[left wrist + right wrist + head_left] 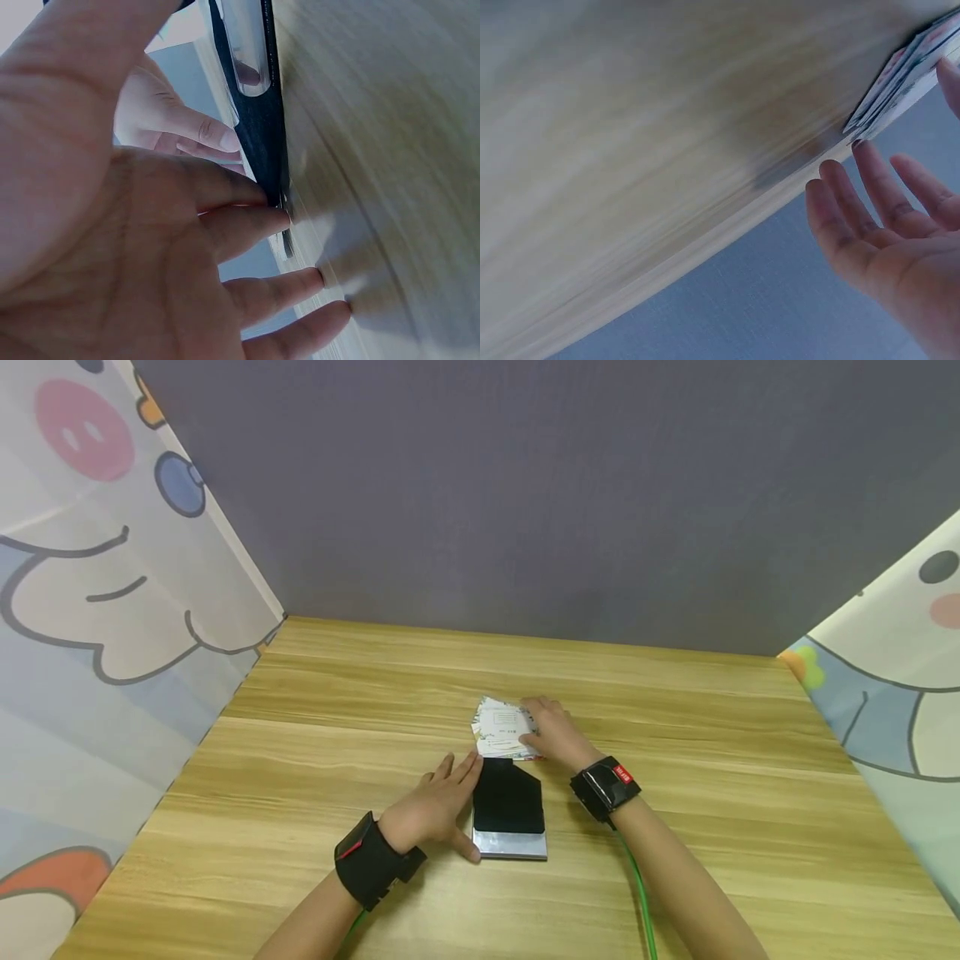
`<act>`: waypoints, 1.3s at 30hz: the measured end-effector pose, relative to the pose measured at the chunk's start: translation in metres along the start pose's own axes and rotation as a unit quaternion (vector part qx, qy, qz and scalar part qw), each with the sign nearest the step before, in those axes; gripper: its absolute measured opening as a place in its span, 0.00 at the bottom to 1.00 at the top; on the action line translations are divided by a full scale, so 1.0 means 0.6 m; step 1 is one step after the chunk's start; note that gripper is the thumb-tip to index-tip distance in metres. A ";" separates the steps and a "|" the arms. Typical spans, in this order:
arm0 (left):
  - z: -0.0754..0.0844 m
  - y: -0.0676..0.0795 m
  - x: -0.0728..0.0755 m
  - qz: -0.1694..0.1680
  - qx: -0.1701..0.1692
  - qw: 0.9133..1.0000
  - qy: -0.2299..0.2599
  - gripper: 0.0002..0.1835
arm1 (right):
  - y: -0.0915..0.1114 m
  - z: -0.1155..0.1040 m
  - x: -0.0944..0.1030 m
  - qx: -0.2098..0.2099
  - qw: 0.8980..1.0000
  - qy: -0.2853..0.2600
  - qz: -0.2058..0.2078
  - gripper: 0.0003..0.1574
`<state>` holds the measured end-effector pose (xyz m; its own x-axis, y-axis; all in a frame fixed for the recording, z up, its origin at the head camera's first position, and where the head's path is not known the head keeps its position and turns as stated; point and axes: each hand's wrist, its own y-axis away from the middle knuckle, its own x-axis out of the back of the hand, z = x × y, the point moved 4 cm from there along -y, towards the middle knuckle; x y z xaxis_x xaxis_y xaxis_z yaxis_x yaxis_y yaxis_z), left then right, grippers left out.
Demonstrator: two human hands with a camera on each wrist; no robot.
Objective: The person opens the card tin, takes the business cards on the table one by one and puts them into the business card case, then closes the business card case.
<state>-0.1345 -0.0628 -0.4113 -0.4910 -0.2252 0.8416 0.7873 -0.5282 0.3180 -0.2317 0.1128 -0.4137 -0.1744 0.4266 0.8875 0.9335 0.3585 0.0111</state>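
In the head view a black card case (508,802) with a silver strip along its near end lies on the table, its black flap extending away from me. My left hand (438,802) is spread along the case's left side, thumb at the near corner and fingertips by the far one. Just beyond the case lies a loosely fanned pile of white printed cards (501,729). My right hand (557,735) is at the pile's right side, its thumb on the cards. In the right wrist view, the fingers (885,187) reach to the edge of the card stack (907,79), loosely bent.
The wood-grain table (712,760) runs back to a dark grey panel (510,502). Cartoon-printed panels (112,693) stand on both sides. Black bands (371,860) are on both wrists, and a green cable (641,893) trails from the right one.
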 end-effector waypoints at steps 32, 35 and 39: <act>-0.002 0.002 0.001 0.002 -0.006 1.000 -0.006 0.67 | 0.018 -0.005 0.035 0.012 0.990 -0.111 0.090 0.12; -0.002 0.001 0.000 0.000 -0.005 1.000 -0.002 0.67 | 0.027 -0.008 0.038 0.030 0.989 -0.111 0.093 0.12; -0.003 -0.001 -0.001 -0.001 -0.005 1.000 -0.001 0.68 | 0.041 -0.012 0.039 0.048 0.989 -0.109 0.084 0.12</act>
<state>-0.1354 -0.0636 -0.4126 -0.4914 -0.2235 0.8418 0.7826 -0.5374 0.3142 -0.2107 0.1254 -0.3895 -0.0932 0.6524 0.7521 0.9230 0.3399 -0.1805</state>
